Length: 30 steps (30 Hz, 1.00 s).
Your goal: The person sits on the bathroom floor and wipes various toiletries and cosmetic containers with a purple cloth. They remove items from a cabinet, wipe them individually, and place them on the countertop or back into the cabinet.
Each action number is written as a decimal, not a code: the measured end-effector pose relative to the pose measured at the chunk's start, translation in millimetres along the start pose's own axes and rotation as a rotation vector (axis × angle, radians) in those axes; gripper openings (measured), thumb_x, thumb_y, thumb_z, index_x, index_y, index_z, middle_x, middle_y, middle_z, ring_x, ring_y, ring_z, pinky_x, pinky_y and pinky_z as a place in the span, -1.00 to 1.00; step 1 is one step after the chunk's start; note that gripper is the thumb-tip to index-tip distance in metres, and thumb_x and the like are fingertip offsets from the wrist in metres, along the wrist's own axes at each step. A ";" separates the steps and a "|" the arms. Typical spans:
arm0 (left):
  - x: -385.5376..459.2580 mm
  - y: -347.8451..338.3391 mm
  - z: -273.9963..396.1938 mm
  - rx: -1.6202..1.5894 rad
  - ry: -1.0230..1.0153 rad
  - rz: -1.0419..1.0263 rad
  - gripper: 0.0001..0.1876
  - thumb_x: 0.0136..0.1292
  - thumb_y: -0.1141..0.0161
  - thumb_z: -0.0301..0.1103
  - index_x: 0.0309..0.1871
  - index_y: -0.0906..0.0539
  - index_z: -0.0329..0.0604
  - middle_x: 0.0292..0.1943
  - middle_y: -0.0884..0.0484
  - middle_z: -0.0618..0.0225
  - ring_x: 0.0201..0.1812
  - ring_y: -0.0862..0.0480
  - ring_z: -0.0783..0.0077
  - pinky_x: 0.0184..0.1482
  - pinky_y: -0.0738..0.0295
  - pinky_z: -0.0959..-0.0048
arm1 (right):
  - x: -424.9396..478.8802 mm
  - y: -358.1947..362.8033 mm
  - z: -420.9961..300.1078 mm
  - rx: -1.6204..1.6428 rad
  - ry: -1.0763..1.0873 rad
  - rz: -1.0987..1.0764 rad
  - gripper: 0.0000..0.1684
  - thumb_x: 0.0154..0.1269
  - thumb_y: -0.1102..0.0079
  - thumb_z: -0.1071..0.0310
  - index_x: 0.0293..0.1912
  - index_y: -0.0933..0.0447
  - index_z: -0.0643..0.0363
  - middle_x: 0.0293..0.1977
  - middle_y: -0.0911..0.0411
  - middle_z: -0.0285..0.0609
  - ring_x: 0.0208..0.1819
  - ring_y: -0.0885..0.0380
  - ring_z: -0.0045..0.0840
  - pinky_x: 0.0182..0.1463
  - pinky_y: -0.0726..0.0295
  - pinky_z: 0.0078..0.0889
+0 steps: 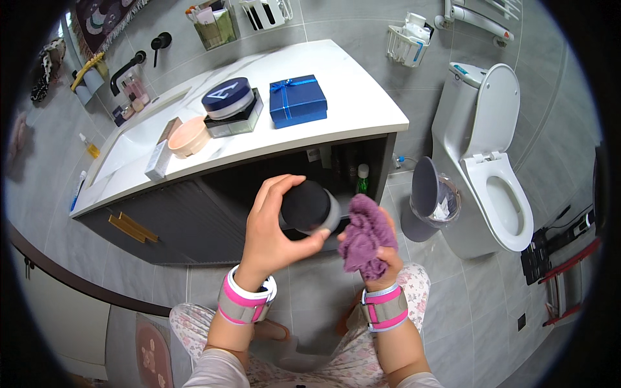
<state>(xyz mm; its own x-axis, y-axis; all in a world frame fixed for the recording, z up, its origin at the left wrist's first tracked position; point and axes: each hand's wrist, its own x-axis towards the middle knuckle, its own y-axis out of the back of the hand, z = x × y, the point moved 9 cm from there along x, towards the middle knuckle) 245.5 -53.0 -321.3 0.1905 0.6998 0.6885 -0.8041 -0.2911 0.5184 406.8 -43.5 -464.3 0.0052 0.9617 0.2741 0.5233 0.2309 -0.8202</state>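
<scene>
My left hand [276, 230] grips a round jar with a black lid [305, 206] and a greyish translucent body, held before the vanity's cabinet opening. A bunched purple cloth [365, 237] is in my right hand [388, 266], just right of the jar and apart from it. Behind both hands is the dark interior of the vanity cabinet [233, 179], where a green bottle with a white cap [362, 179] stands near the right side.
On the white countertop [359, 97] are a blue gift box [298, 99], a stacked blue-lidded powder jar [228, 99], a peach round container [189, 136] and a slim box [159, 160]. To the right stand a lidded trash bin [419, 218] and a toilet [461, 194] with its lid raised.
</scene>
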 end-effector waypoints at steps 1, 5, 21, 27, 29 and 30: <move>4.9 8.7 22.7 -0.030 -0.109 0.007 -0.27 -0.24 -0.46 -0.34 0.12 -0.48 -0.33 0.03 -0.47 0.15 0.07 -0.54 0.30 0.12 -0.43 0.43 | 0.6 2.9 -4.1 0.007 0.019 0.017 -0.01 -0.19 -0.18 0.22 0.35 -0.16 0.11 0.24 -0.31 0.10 -0.11 -0.60 0.00 -0.15 -0.69 -0.05; 53.0 19.6 70.2 -0.054 -0.278 0.097 -0.31 -0.20 -0.46 -0.34 0.11 -0.50 -0.33 0.02 -0.49 0.17 0.04 -0.57 0.29 0.12 -0.44 0.42 | 1.4 13.3 -12.3 0.009 0.068 0.055 -0.04 -0.14 -0.13 0.23 0.35 -0.15 0.11 0.22 -0.33 0.05 -0.08 -0.58 -0.03 -0.09 -0.65 -0.05; 131.9 -18.2 40.9 0.540 -0.182 0.234 -0.45 -0.04 -0.35 -0.14 -0.03 -0.61 -0.37 -0.08 -0.57 0.06 0.02 -0.49 0.05 0.10 -0.44 0.26 | -12.3 27.6 -42.4 0.016 0.138 0.030 -0.06 -0.09 -0.12 0.27 0.36 -0.12 0.19 0.19 -0.35 0.11 -0.03 -0.57 0.03 0.08 -0.59 -0.05; 111.0 -6.7 59.5 0.664 -0.391 0.411 -0.34 -0.07 -0.48 -0.22 0.12 -0.50 -0.28 0.11 -0.42 0.06 0.13 -0.36 0.03 0.15 -0.38 0.21 | -17.3 23.5 -53.0 -0.090 0.172 0.039 -0.07 -0.08 -0.08 0.24 0.36 -0.13 0.24 0.26 -0.30 0.04 0.08 -0.51 -0.07 0.16 -0.53 -0.04; 90.9 -11.1 79.7 0.511 -0.594 0.422 -0.49 0.01 -0.41 -0.35 0.05 -0.50 -0.25 0.04 -0.45 0.14 0.02 -0.44 0.05 0.06 -0.43 0.24 | -17.3 28.5 -57.6 -0.108 0.196 0.030 -0.08 -0.06 -0.08 0.24 0.37 -0.13 0.22 0.26 -0.30 0.02 0.07 -0.52 -0.09 0.15 -0.54 -0.07; 79.1 -14.7 78.3 0.436 -0.630 0.396 -0.59 0.04 -0.38 -0.39 -0.04 -0.51 -0.23 -0.06 -0.49 0.18 -0.08 -0.50 0.09 -0.04 -0.47 0.26 | -17.2 30.8 -57.7 -0.113 0.198 0.023 -0.08 -0.05 -0.08 0.24 0.37 -0.13 0.22 0.26 -0.30 0.01 0.06 -0.52 -0.10 0.14 -0.54 -0.09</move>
<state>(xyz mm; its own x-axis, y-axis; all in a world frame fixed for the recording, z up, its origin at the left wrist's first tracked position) 316.4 -44.5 -234.7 0.3227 0.0389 0.9457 -0.6142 -0.7516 0.2405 472.0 -61.4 -465.3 0.1797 0.9160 0.3586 0.6134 0.1806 -0.7689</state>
